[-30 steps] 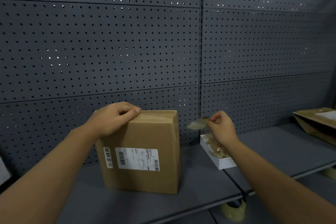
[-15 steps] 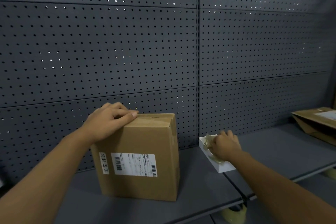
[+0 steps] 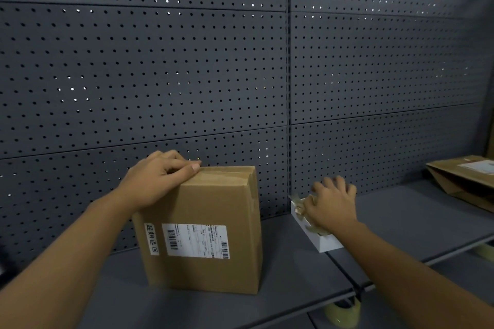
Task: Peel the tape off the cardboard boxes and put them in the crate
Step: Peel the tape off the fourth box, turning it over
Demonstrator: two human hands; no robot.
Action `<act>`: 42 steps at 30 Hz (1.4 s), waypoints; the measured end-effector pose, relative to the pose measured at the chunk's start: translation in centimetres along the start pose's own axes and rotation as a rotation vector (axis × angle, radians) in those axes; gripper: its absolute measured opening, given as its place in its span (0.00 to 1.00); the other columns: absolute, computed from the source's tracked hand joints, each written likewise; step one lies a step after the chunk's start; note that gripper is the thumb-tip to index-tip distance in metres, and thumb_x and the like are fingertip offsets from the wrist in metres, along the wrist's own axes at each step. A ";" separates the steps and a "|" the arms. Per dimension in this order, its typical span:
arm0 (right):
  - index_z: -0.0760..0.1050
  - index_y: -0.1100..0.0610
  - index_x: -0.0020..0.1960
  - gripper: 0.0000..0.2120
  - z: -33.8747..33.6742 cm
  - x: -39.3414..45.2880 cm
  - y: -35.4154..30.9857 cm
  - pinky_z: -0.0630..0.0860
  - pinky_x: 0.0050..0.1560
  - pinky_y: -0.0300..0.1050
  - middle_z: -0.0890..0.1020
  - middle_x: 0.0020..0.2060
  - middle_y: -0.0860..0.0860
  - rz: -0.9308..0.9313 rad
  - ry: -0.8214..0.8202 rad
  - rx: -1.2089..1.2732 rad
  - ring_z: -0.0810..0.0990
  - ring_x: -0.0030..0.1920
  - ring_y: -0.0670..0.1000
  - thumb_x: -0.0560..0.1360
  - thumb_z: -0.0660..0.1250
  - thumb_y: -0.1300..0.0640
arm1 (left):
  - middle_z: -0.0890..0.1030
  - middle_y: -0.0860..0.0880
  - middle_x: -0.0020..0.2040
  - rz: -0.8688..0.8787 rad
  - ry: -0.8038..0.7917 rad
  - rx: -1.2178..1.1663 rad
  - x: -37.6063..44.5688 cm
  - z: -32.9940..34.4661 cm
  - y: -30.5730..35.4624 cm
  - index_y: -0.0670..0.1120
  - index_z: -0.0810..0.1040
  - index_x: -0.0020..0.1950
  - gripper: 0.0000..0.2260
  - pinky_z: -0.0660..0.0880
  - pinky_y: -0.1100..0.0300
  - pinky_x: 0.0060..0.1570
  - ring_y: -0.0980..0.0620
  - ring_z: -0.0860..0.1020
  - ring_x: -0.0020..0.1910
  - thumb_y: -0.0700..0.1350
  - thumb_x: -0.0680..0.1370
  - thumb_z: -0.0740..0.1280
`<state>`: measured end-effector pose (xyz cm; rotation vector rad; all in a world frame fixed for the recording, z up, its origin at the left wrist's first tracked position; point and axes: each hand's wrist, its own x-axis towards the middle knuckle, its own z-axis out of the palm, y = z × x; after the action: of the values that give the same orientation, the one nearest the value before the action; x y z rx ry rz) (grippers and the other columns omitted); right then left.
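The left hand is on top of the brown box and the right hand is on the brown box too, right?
Not quite. The head view shows the left hand on top of the brown box, but the right hand is not on it: it is over the small white tray beside the box, where crumpled tape lies.

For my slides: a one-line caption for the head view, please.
Left hand steadies the taped box while the right hand presses peeled tape into the white tray.
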<state>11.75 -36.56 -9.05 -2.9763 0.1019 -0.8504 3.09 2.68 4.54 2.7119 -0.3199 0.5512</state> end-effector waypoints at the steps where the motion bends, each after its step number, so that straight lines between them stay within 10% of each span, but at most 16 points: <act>1: 0.81 0.50 0.53 0.16 -0.2 0.0 -0.1 0.58 0.59 0.54 0.81 0.55 0.48 -0.015 0.065 0.041 0.69 0.65 0.56 0.76 0.60 0.43 | 0.74 0.70 0.57 0.001 -0.002 -0.005 0.0 0.0 0.1 0.72 0.78 0.63 0.30 0.65 0.55 0.53 0.68 0.68 0.58 0.81 0.72 0.47; 6: 0.83 0.52 0.51 0.09 -6.5 -1.2 -3.0 0.75 0.51 0.42 0.85 0.47 0.48 -0.080 -0.069 0.917 0.82 0.52 0.54 0.82 0.64 0.52 | 0.79 0.67 0.60 -0.011 -0.071 0.001 0.1 -0.8 0.8 0.67 0.79 0.66 0.25 0.74 0.48 0.62 0.60 0.75 0.61 0.75 0.79 0.51; 11: 0.76 0.45 0.72 0.19 -12.7 -4.1 -7.2 0.76 0.65 0.37 0.80 0.66 0.41 -0.405 -0.355 1.330 0.77 0.67 0.38 0.82 0.69 0.48 | 0.80 0.60 0.61 -0.022 -0.145 -0.087 -0.1 -1.0 3.5 0.61 0.79 0.59 0.14 0.75 0.50 0.63 0.56 0.77 0.60 0.47 0.88 0.56; 18: 0.82 0.49 0.66 0.16 -12.3 -6.9 -12.0 0.77 0.59 0.39 0.80 0.56 0.44 -0.549 -0.105 1.344 0.80 0.61 0.48 0.81 0.71 0.61 | 0.79 0.52 0.58 -0.196 0.266 0.108 -1.8 -0.4 4.2 0.59 0.82 0.61 0.15 0.76 0.50 0.53 0.47 0.79 0.55 0.44 0.86 0.59; 23: 0.82 0.49 0.66 0.16 -12.7 -8.7 -14.5 0.79 0.54 0.40 0.79 0.52 0.40 -0.570 0.073 1.234 0.81 0.56 0.46 0.80 0.72 0.59 | 0.75 0.61 0.66 -0.122 0.051 -0.315 -5.4 -0.8 4.5 0.58 0.75 0.71 0.18 0.70 0.55 0.65 0.58 0.73 0.67 0.62 0.85 0.56; 29: 0.82 0.49 0.67 0.16 -12.7 -10.1 -15.8 0.79 0.53 0.46 0.79 0.55 0.43 -0.611 0.131 1.241 0.81 0.57 0.45 0.83 0.67 0.63 | 0.63 0.61 0.75 -0.097 -0.023 -0.547 -7.3 0.3 2.5 0.62 0.75 0.73 0.16 0.52 0.58 0.73 0.69 0.49 0.73 0.55 0.85 0.60; 37: 0.76 0.49 0.74 0.21 -11.8 -10.6 -14.6 0.75 0.64 0.37 0.77 0.65 0.42 -0.677 0.122 1.192 0.74 0.71 0.44 0.83 0.67 0.63 | 0.63 0.59 0.81 -0.123 0.079 -0.663 -6.8 1.9 2.4 0.65 0.80 0.68 0.21 0.47 0.44 0.82 0.61 0.47 0.82 0.56 0.81 0.52; 42: 0.72 0.50 0.77 0.24 -10.3 -9.7 -13.5 0.83 0.53 0.49 0.72 0.75 0.45 -0.826 0.254 0.970 0.83 0.60 0.50 0.82 0.70 0.56 | 0.67 0.58 0.78 -0.109 0.068 -0.764 -6.2 2.0 2.5 0.59 0.83 0.66 0.19 0.61 0.74 0.62 0.85 0.59 0.62 0.48 0.87 0.53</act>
<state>-1.19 -22.63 -4.58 -1.9116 -1.2086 -0.9252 -2.50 0.57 1.04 1.9552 -0.2869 0.3829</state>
